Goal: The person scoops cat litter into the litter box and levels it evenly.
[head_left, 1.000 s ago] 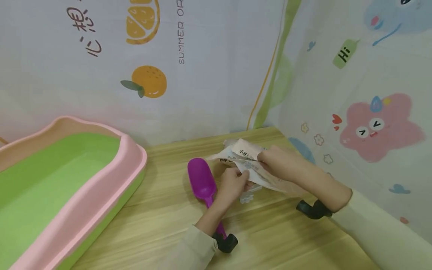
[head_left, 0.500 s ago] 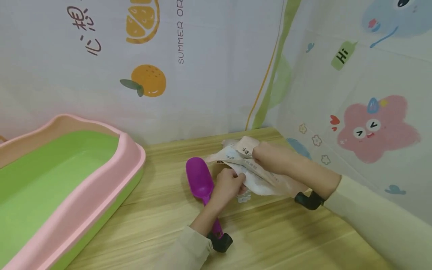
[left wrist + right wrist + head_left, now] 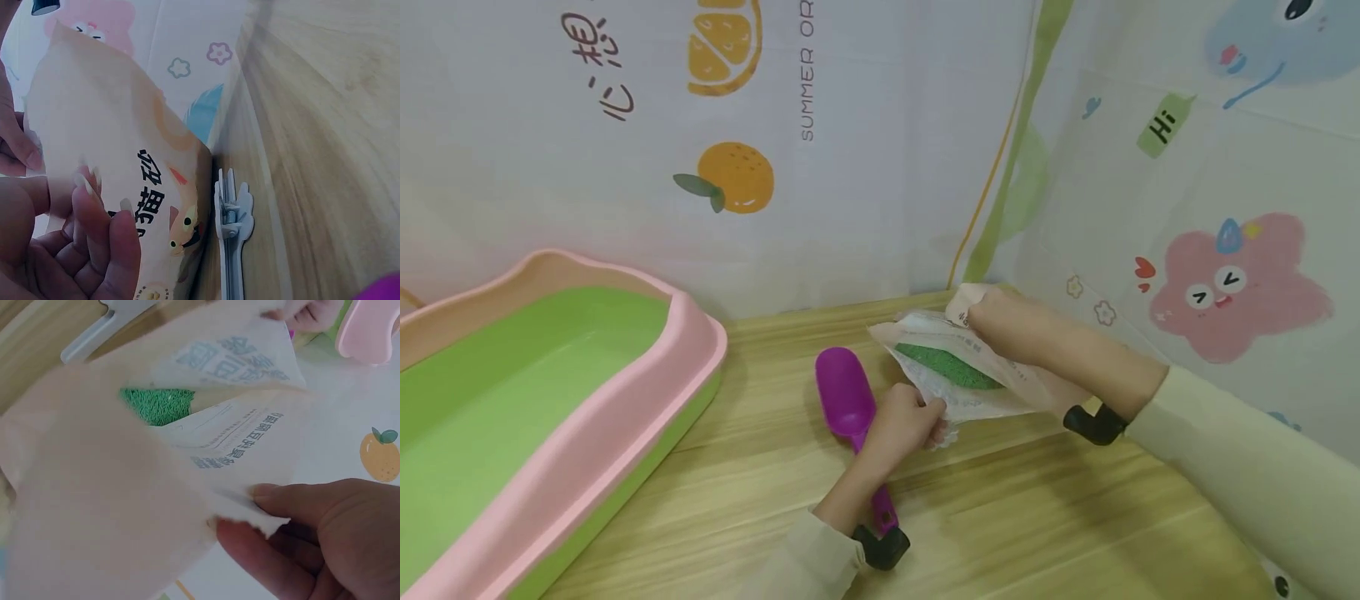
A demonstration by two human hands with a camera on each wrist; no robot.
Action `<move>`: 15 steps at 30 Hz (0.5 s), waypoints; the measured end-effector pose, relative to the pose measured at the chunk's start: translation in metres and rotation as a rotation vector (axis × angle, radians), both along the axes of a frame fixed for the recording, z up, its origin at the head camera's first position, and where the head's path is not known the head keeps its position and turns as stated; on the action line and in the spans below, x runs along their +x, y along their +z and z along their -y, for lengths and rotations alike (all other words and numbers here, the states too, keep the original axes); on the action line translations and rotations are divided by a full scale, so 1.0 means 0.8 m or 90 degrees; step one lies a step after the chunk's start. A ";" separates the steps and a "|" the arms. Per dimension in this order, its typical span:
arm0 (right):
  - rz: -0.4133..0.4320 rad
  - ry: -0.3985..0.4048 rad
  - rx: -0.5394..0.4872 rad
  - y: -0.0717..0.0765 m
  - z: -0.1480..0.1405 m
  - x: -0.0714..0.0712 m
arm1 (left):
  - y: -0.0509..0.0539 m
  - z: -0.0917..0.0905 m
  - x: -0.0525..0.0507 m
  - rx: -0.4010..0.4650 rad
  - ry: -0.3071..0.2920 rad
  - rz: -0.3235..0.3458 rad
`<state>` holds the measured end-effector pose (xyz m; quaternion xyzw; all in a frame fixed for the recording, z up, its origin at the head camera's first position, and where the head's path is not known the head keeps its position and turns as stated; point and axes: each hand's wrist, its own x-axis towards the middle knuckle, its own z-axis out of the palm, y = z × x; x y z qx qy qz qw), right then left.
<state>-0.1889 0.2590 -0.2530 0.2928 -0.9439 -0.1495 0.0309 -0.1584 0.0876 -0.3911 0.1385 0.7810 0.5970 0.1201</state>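
A pale paper bag of cat litter (image 3: pixel 973 403) stands on the wooden surface with its mouth spread apart. Green litter pellets (image 3: pixel 947 365) show inside, also in the right wrist view (image 3: pixel 159 405). My left hand (image 3: pixel 908 423) pinches the near edge of the mouth. On the opposite edge, my right hand (image 3: pixel 1011 327) pinches the torn paper rim between thumb and finger. A purple scoop (image 3: pixel 844 393) lies left of the bag, its handle partly under my left forearm. Beside the bag's base, a pale plastic bag clip (image 3: pixel 232 225) lies on the surface.
At the left is a large litter tray with a pink rim (image 3: pixel 617 421) and a green inside. Printed white cloth (image 3: pixel 865 208) hangs behind and to the right, close to the bag. The wooden surface (image 3: pixel 760 517) extends in front.
The bag's mouth has been pulled apart, and the green pellets have come into sight. My right hand has moved slightly away and up with its edge; my left hand keeps its pinch.
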 end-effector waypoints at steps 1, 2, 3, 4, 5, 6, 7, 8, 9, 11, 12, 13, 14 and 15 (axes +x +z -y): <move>-0.003 -0.001 0.002 0.002 0.000 0.000 | -0.001 0.000 0.001 -0.004 -0.002 0.001; -0.006 0.002 -0.002 0.005 -0.001 0.000 | -0.001 0.001 0.001 -0.008 -0.003 0.001; -0.003 -0.003 -0.003 0.009 -0.001 0.001 | -0.001 0.001 0.002 -0.014 -0.003 -0.001; -0.008 0.000 0.002 0.013 -0.001 0.001 | -0.002 0.001 0.003 -0.022 -0.003 -0.005; -0.009 -0.003 0.006 0.017 -0.001 0.002 | -0.002 0.001 0.003 -0.026 -0.003 -0.007; -0.011 -0.007 0.008 0.022 -0.001 0.002 | -0.003 0.001 0.004 -0.031 -0.003 -0.009; -0.015 -0.009 0.013 0.026 -0.001 0.002 | -0.003 0.001 0.005 -0.035 -0.002 -0.012; -0.015 -0.016 0.016 0.031 0.000 0.002 | -0.003 0.002 0.005 -0.035 -0.001 -0.015; -0.018 -0.021 0.022 0.035 0.000 0.002 | -0.004 0.002 0.006 -0.036 -0.002 -0.017; -0.013 -0.034 0.020 0.042 0.000 0.002 | -0.004 0.003 0.007 -0.032 -0.005 -0.014; -0.012 -0.041 0.020 0.044 -0.001 0.002 | -0.004 0.004 0.007 -0.033 -0.006 -0.013; -0.011 -0.047 0.018 0.046 -0.001 0.002 | -0.004 0.005 0.008 -0.031 -0.009 -0.011; -0.008 -0.049 0.015 0.048 -0.001 0.002 | -0.004 0.006 0.008 -0.029 -0.012 -0.008; -0.007 -0.054 0.011 0.049 -0.001 0.002 | -0.004 0.007 0.009 -0.032 -0.015 -0.007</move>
